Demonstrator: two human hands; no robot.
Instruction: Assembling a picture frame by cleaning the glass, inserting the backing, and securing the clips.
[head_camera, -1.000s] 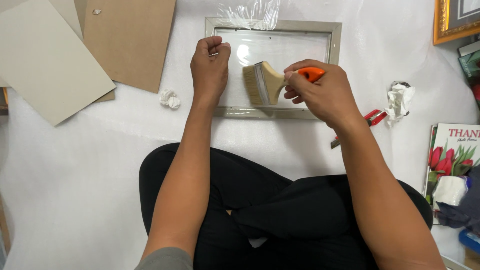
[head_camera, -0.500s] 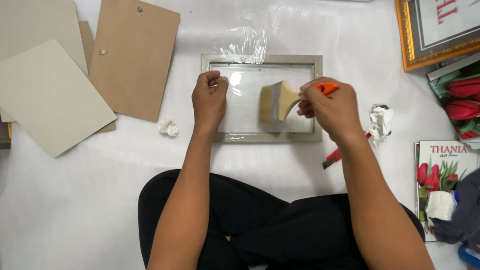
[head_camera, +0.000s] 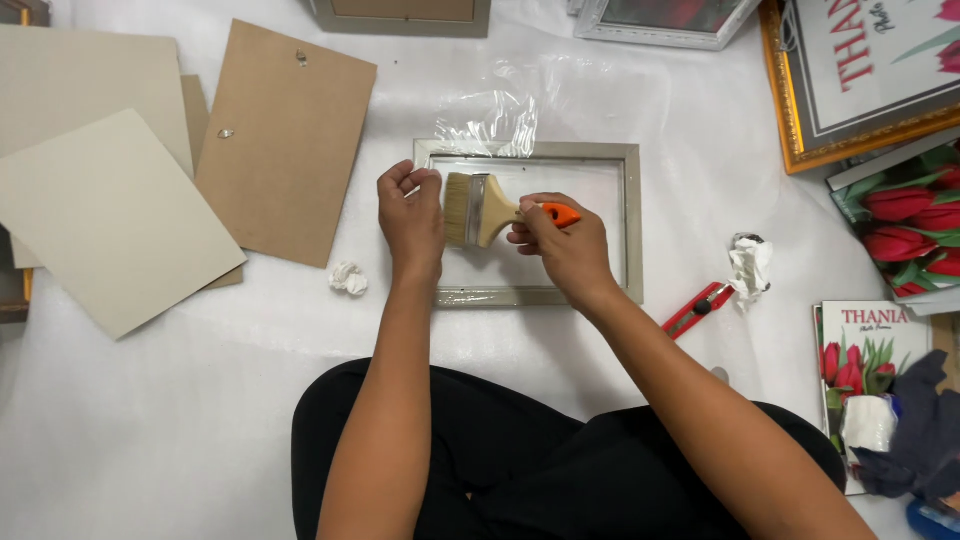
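A grey picture frame (head_camera: 630, 215) lies flat on the white sheet in front of me, with a glass pane inside it. My left hand (head_camera: 411, 217) rests on the frame's left side, fingers curled on the glass. My right hand (head_camera: 563, 243) grips a wide paintbrush (head_camera: 478, 209) by its orange handle; the pale bristles lie on the glass, right next to my left hand. Clear plastic wrap (head_camera: 490, 120) is bunched at the frame's top edge.
Brown backing boards (head_camera: 287, 140) and cream card sheets (head_camera: 110, 220) lie to the left. A crumpled paper ball (head_camera: 348, 278) sits by the frame. A red utility knife (head_camera: 697, 308), crumpled tissue (head_camera: 749, 265), a gold-framed print (head_camera: 860, 90) and tulip pictures (head_camera: 915, 215) lie to the right.
The brush has swept left across the glass, from near the frame's middle to beside my left hand. My head has tilted, so the frame sits lower in view.
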